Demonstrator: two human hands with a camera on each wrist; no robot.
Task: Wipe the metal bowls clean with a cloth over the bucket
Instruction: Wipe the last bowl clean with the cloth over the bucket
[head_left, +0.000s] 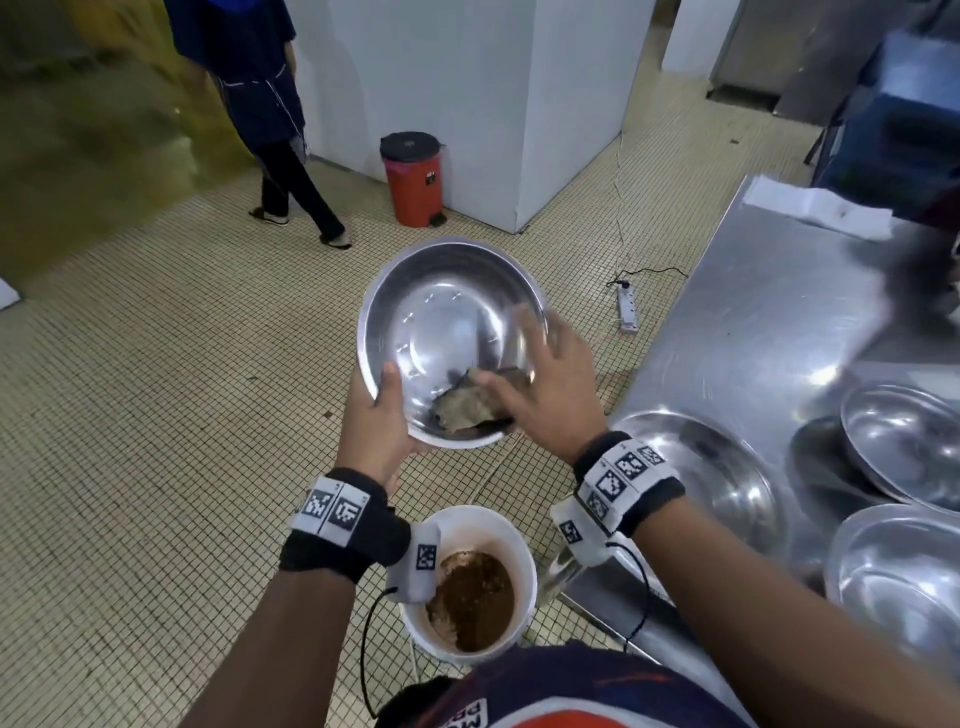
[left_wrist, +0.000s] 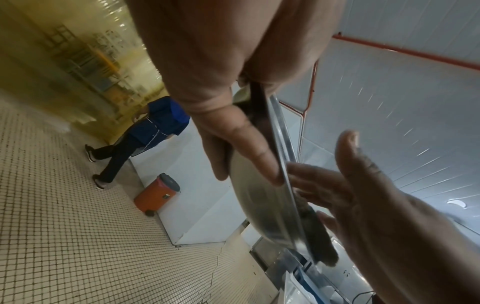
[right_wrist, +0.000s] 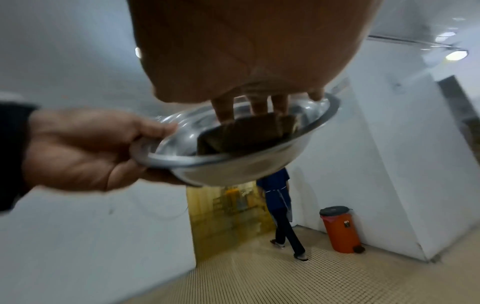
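- Above the white bucket (head_left: 470, 577) on the tiled floor (head_left: 156, 415), the left hand (head_left: 374, 431) held a metal bowl (head_left: 447, 322) by its near rim, tilted so that the inside faced the head camera.
- The left thumb lay inside the rim and the fingers (left_wrist: 249, 156) curled under the outside, clamped on the bowl.
- The right hand (head_left: 550, 395) reached into the bowl with fingers (right_wrist: 226, 111) spread and fairly straight, pressing a brownish cloth (head_left: 467, 405) against the lower inside wall.
- The bucket held brown, murky liquid.
- To the right, more metal bowls (head_left: 904, 441) sat on the steel tabletop (head_left: 769, 312).
- Further off, a red pedal bin (head_left: 413, 179) stood against a white wall, and a person in blue (head_left: 249, 78) stood near it.
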